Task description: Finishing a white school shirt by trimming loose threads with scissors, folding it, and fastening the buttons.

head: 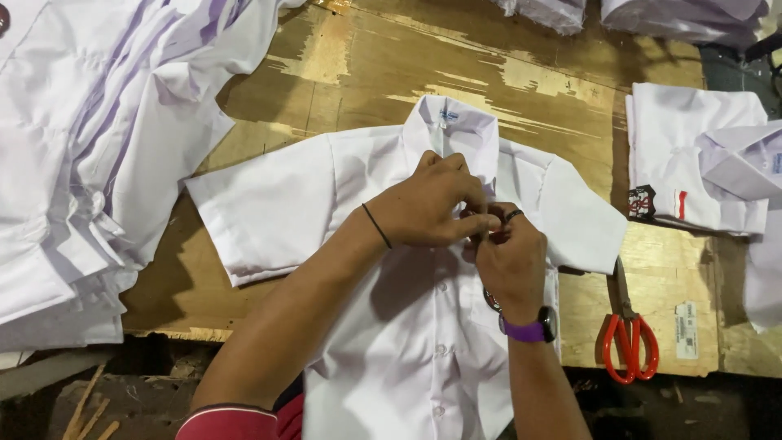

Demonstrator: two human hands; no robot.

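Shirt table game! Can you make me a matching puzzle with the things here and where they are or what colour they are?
Things:
1. scissors
2. watch
3. pile of shirts
4. spread-out shirt

Clues:
A. purple strap, on the right hand's wrist
B. stacked at the table's left side
C. red handles, lying right of the hands
D. white, flat under both hands, the left hand near its collar

Pairs: 1-C, 2-A, 3-B, 4-D

Both hands (468, 224) pinching white shirt (407, 326) placket on wooden table (342, 73), scissors (628, 338) nearby.
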